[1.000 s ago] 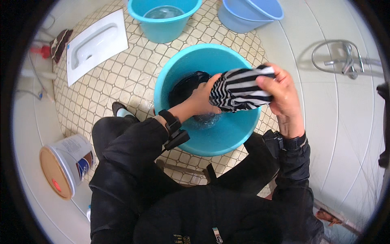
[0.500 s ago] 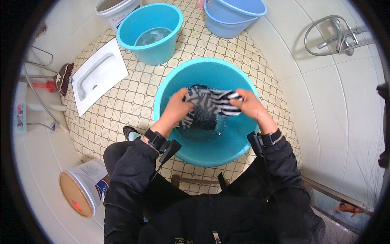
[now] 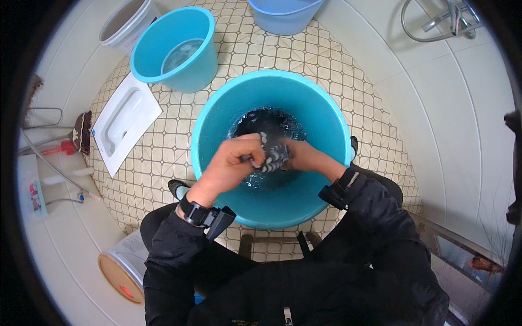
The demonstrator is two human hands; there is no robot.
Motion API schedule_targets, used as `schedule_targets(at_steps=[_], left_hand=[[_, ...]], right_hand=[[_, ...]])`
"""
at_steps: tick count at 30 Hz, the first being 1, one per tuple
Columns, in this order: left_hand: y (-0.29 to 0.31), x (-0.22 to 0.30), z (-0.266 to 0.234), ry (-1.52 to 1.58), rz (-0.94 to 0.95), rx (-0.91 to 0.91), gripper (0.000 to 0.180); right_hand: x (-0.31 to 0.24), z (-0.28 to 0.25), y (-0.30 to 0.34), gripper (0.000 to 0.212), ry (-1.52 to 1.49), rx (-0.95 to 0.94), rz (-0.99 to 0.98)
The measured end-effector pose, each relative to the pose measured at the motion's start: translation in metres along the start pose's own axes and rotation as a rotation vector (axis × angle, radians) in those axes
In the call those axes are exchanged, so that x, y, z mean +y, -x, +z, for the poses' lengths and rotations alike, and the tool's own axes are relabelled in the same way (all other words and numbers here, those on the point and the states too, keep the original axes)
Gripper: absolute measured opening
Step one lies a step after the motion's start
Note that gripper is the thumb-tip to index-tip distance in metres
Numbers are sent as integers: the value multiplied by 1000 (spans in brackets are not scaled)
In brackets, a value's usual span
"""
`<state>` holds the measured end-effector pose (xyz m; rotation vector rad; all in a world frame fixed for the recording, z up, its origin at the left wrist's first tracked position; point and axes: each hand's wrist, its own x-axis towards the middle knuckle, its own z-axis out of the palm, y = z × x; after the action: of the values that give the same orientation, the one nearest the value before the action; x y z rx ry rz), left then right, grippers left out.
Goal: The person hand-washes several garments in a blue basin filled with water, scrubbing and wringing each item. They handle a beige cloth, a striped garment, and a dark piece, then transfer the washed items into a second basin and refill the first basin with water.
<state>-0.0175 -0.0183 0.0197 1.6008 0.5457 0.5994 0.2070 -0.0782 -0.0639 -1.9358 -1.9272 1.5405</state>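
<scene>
A black-and-white striped cloth (image 3: pixel 275 157) is bunched up between my two hands, over a large turquoise tub (image 3: pixel 272 213). My left hand (image 3: pixel 228 164) is closed around one side of the bundle, its fingers curled in. On the other side my right hand (image 3: pixel 310 156) grips the cloth, slightly smeared by motion, with its fingertips partly hidden. Below them, dark water (image 3: pixel 272 118) lies in the bottom of the tub. Whether more dark fabric lies under the surface, I cannot tell.
A turquoise bucket (image 3: pixel 205 75) holding some water stands at the far left, beside a white squat toilet (image 3: pixel 142 117). Farther back are a white bucket (image 3: pixel 130 27) and a blue bucket (image 3: pixel 285 22). A lidded pail (image 3: pixel 120 277) sits near my left leg.
The striped cloth, stretched between my hands before, is now gathered into a small bundle. My hands have come together and lower over the tub. The view has shifted slightly.
</scene>
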Motion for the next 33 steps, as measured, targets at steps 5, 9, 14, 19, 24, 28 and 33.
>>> schedule_targets(at_steps=[5,9,14,19,24,28,33], left_hand=[[-2,-5,-21,29,-13,100,20],[0,-32,-24,-1,-182,324,18],[-4,-55,-15,451,-536,527,21],[-18,-55,10,729,-584,589,52],[-18,-46,24,847,-566,504,43],[-21,-44,43,887,-452,519,35],[-25,-38,38,988,-507,514,37]], right_hand=[[0,-11,-6,16,-398,64,-82],[-14,-42,10,24,-1219,108,-184],[-24,-60,1,27,-1549,301,-260],[-71,-35,-3,42,-1407,242,-418],[-118,-6,20,16,-371,550,-901],[-95,-18,-4,17,138,790,-462],[-86,1,-13,17,-259,929,-780]])
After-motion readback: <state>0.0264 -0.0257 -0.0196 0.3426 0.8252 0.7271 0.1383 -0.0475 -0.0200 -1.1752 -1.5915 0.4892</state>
